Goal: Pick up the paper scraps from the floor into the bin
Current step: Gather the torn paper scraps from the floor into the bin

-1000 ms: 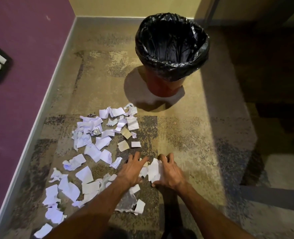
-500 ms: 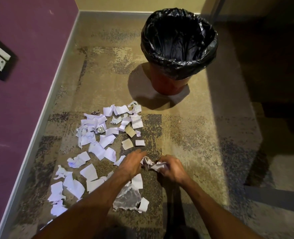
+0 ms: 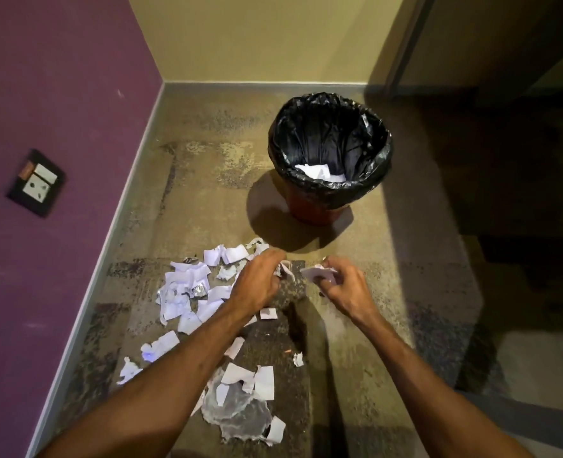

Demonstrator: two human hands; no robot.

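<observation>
The scraps (image 3: pixel 187 292) lie spread on the floor (image 3: pixel 389 292), left of centre on my feed. They overlap in a thick patch at the far end and thin out into single pieces closer to me. A crinkled foil bit (image 3: pixel 198 290) sits in the thick patch. Nearest me is a torn translucent sheet (image 3: pixel 237 413), with a few white pieces on it and beside it. One small piece lies on its own, to the right of the rest.

Both hands are over the far right edge of the spread. The left hand (image 3: pixel 257 282) has its fingers curled round the left bunch (image 3: pixel 285 269), crumpled paper that pokes out past the fingertips. The right hand (image 3: pixel 339 285) grasps the right bunch (image 3: pixel 316 272), white pieces held between the thumb and the curled fingers. The hands are near each other but apart, and I can see dark floor between them.

Beyond the hands, and well apart from them, the bin (image 3: pixel 316 211) stands upright. It has a red wall, and a black liner (image 3: pixel 382 160) is folded over its rim. Some white paper (image 3: pixel 319 170) lies inside, low on the side nearest me.

A purple wall (image 3: pixel 58 94) runs along the left and carries a socket (image 3: pixel 37 183). A yellow wall (image 3: pixel 257 38) closes the back. A grey skirting (image 3: pixel 134 180) runs along the foot of both. The right side of my view is in deep shadow, and I cannot tell what is there.
</observation>
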